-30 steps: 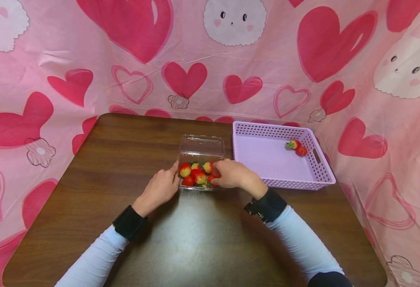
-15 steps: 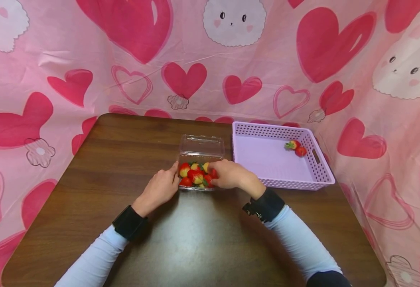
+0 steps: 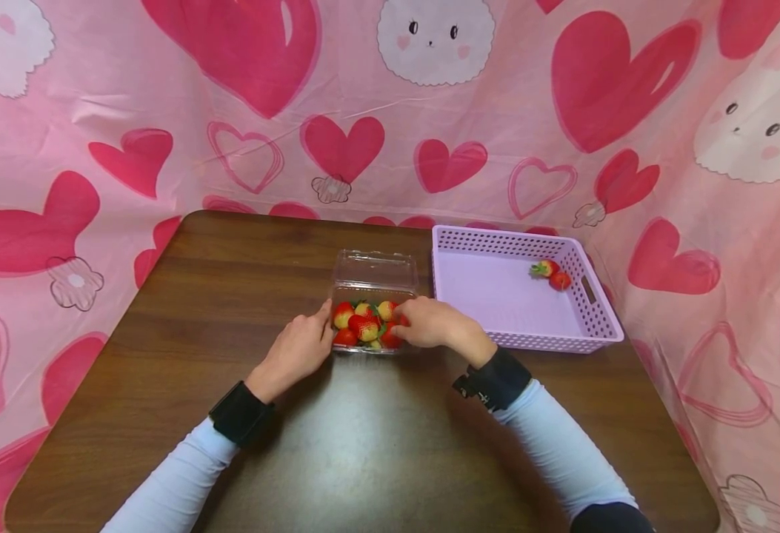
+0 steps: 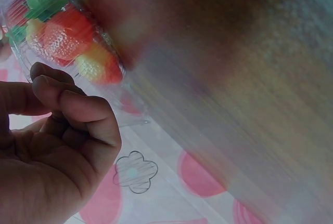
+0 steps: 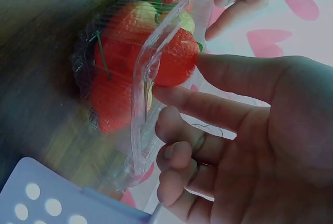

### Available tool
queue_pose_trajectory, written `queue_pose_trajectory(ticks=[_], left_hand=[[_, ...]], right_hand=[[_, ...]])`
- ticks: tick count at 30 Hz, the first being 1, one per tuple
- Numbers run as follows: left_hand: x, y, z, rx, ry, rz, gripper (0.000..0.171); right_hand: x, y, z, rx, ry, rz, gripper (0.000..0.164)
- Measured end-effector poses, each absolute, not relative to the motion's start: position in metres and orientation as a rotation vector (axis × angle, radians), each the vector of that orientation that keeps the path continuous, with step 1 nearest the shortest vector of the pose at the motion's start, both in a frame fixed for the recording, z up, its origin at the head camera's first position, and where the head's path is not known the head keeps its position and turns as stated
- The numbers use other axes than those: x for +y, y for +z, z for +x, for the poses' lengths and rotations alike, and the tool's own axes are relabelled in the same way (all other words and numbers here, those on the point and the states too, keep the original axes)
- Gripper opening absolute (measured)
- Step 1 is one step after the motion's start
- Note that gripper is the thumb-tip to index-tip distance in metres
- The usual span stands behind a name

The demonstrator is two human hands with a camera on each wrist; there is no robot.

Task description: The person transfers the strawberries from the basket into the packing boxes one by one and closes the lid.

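Observation:
A clear plastic clamshell box (image 3: 340, 289) stands mid-table with its lid folded back, holding several red and yellowish strawberries (image 3: 365, 327). At its left side, my left hand (image 3: 298, 344) grips the box edge; curled fingers (image 4: 88, 107) show in the left wrist view. My right hand (image 3: 430, 322) reaches over the right side of the box. In the right wrist view, its thumb and index finger (image 5: 208, 104) pinch a red strawberry (image 5: 177, 60) at the box rim. The other fingers of that hand are loosely bent outside the box.
A lilac perforated basket (image 3: 530, 342) lies on the right of the brown wooden table (image 3: 256, 259). Two strawberries (image 3: 552, 275) rest in its right end. A pink heart-printed cloth (image 3: 243, 96) hangs behind and beside the table.
My right hand shifted slightly left among the strawberries, then back right. Strawberries in the box moved a little to the left. My left hand stayed at the box edge.

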State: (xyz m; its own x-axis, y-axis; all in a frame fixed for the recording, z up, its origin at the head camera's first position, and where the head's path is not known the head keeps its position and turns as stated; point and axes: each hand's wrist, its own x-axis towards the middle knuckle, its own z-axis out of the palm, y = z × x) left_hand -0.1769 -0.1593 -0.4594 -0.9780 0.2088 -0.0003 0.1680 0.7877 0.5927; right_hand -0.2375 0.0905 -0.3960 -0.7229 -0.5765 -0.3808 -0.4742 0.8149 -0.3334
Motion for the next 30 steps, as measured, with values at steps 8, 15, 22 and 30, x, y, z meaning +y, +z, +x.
queue_pose_trajectory(ticks=[8,15,22,30], left_hand=[[-0.1594,-0.4599,-0.1773,2.922,0.943,0.313,0.058],[-0.1593,-0.4604,-0.1775,2.913,0.952,0.311,0.059],[-0.1591,-0.4599,-0.1777,2.914,0.954,0.3,0.059],[-0.1596,-0.4614,-0.1776,2.903,0.963,0.297,0.059]], right_hand=[[0.0929,-0.3926,-0.2369,2.498,-0.281,-0.79,0.026],[0.0909,-0.3935,-0.2377,2.589,-0.345,-0.78,0.022],[0.0905,-0.3951,-0.2392,2.621,-0.362,-0.766,0.023],[0.0896,-0.4007,-0.2421,2.655,-0.322,-0.757,0.018]])
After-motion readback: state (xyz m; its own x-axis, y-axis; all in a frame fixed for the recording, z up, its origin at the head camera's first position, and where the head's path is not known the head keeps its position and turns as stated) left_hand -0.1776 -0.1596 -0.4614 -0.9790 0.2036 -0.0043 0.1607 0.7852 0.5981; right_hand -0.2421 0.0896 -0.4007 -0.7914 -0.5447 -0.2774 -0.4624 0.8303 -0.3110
